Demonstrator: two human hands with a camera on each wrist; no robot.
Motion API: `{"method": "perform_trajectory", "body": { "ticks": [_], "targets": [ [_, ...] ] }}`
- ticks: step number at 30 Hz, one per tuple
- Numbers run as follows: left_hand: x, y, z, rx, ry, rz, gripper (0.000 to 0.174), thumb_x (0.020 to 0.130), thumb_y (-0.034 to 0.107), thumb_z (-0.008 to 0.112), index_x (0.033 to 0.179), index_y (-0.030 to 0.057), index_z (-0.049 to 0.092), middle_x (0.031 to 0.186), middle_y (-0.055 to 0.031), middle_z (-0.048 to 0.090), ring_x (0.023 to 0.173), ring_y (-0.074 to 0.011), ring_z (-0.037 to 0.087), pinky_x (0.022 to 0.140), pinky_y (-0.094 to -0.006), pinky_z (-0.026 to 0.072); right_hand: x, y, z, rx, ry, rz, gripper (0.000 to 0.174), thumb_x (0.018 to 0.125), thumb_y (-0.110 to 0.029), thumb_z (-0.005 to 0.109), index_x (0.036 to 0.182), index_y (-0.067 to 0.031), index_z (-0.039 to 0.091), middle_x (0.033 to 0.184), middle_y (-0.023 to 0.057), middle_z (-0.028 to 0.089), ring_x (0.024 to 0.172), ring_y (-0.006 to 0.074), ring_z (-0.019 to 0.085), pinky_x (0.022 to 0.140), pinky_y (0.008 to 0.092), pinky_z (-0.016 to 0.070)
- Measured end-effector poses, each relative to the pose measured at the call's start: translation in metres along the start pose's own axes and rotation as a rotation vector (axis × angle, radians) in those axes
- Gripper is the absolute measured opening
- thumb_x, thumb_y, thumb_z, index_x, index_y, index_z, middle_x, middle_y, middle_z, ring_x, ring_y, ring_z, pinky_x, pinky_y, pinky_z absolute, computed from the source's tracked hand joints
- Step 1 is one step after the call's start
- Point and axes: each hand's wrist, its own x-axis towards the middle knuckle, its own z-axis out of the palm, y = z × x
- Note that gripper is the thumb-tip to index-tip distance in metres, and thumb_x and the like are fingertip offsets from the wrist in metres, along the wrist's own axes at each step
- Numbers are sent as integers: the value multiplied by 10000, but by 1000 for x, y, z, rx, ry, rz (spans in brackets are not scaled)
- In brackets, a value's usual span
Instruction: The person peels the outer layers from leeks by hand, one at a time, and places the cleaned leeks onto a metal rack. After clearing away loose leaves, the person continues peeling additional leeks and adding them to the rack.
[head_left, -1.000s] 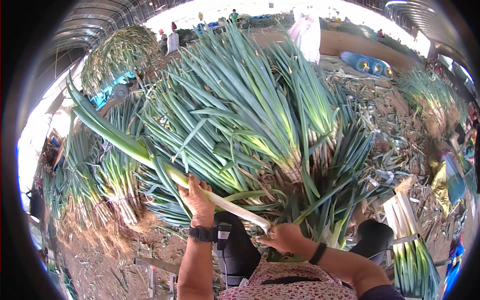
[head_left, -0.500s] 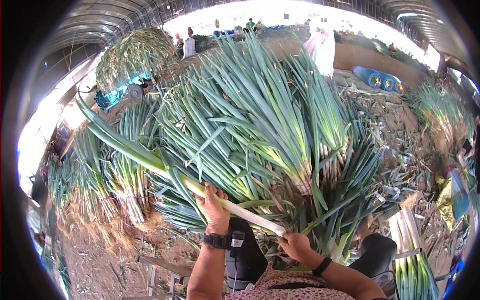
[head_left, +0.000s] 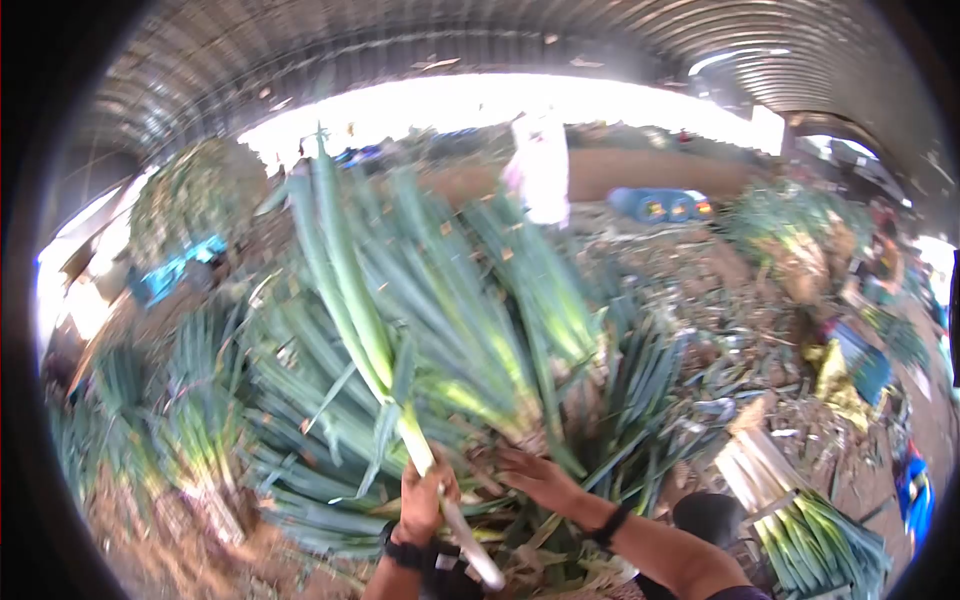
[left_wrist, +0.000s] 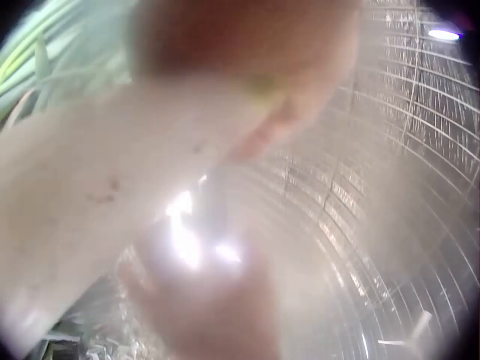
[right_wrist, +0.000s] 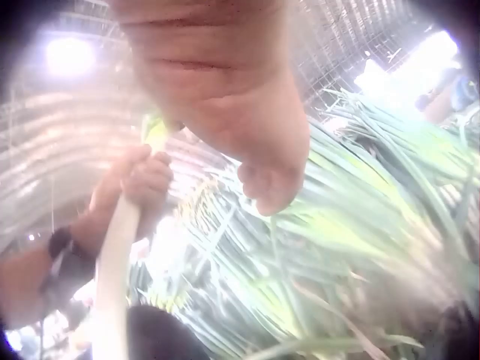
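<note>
My left hand (head_left: 420, 497) grips the pale lower stalk of a long leek (head_left: 345, 270), which stands almost upright, green leaves toward the roof and white end (head_left: 487, 575) down by my lap. The right wrist view shows the same left hand (right_wrist: 142, 180) wrapped round the white stalk (right_wrist: 112, 277). My right hand (head_left: 530, 475) is stretched out with fingers spread over the base of the big leek pile (head_left: 480, 330), holding nothing; its palm (right_wrist: 225, 97) fills the top of the right wrist view. The left wrist view is a blur of hand and pale stalk (left_wrist: 82, 202).
Bundled leeks lie in heaps at the left (head_left: 190, 440) and far right (head_left: 790, 225). A tied bundle of trimmed leeks (head_left: 800, 520) rests at the lower right beside a dark boot (head_left: 715, 515). Leaf scraps cover the ground. Blue barrels (head_left: 665, 207) stand behind, under a curved metal roof.
The leek has swung from lying slanted across the pile to nearly upright in my left hand. My right hand has let go of its white end and reached toward the pile. The view tilted upward.
</note>
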Motion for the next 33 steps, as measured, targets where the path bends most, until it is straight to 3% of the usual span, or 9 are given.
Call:
{"method": "perform_trajectory", "body": {
  "ticks": [3, 4, 11, 13, 16, 19, 21, 25, 33],
  "targets": [
    [-5, -15, 47, 211, -184, -120, 82, 819, 96, 578, 865, 65, 518, 573, -27, 505, 463, -136, 522, 425, -265, 412, 31, -54, 19, 344, -134, -61, 471, 898, -165, 606, 1305, -25, 416, 1013, 41, 576, 723, 87, 541, 580, 234, 456],
    [-4, -24, 57, 314, -273, -144, 86, 821, 103, 586, 871, 64, 529, 571, -26, 516, 474, -133, 535, 424, -265, 416, 30, -72, 21, 277, -10, -29, 473, 872, -159, 642, 1291, -34, 463, 1046, 54, 579, 911, 126, 562, 745, 268, 487],
    [-19, -49, 113, 564, -509, -230, 321, 887, 214, 616, 1128, 14, 549, 786, -75, 575, 633, -125, 507, 562, -348, 432, -9, -133, -65, 404, 743, 31, 497, 797, -527, 664, 864, -42, 581, 642, 11, 501, 548, 120, 485, 480, 271, 343],
    [8, -95, 103, 862, -490, 162, 323, 894, 202, 605, 1137, 0, 541, 718, -46, 567, 566, -119, 492, 501, -308, 406, 0, -109, -99, 535, 854, -40, 548, 798, -582, 626, 843, -36, 602, 578, 12, 463, 489, 119, 394, 452, 282, 252],
    [-20, -35, 162, 862, -512, -213, 327, 896, 181, 605, 1148, -14, 534, 721, -50, 570, 548, -128, 497, 522, -317, 426, -6, -90, -154, 879, 915, -96, 670, 813, -583, 596, 1221, -65, 479, 956, 107, 621, 854, 262, 607, 729, 409, 499],
    [-2, -52, 130, 826, -653, -334, 312, 895, 184, 610, 1121, -16, 529, 773, -77, 582, 575, -142, 527, 571, -340, 455, -39, -73, -221, 1124, 1089, -173, 800, 825, -555, 587, 1414, -116, 272, 1092, 141, 622, 967, 331, 609, 815, 474, 487],
    [-12, -41, 127, 657, -595, -453, 243, 901, 181, 603, 1048, 8, 517, 714, -51, 533, 539, -130, 493, 547, -315, 452, -77, -3, -290, -916, 1313, 138, 629, 827, -500, 607, 1252, -55, 476, 1036, 141, 601, 905, 237, 590, 782, 351, 476],
    [-24, 13, 161, 631, -264, -628, 192, 905, 191, 602, 999, 64, 494, 645, -1, 447, 506, -114, 423, 498, -277, 402, -170, -6, -309, 317, 1438, 126, 410, 860, -376, 579, 1081, -30, 594, 820, 99, 625, 668, 184, 565, 574, 337, 462],
    [4, -13, 102, 747, -225, -512, 218, 878, 243, 627, 884, 99, 463, 593, 17, 399, 474, -110, 400, 437, -268, 339, -447, 36, -318, -255, 1994, -199, 255, 879, -86, 590, 1102, 36, 606, 970, 86, 657, 810, 135, 594, 729, 262, 483]
  ]
}}
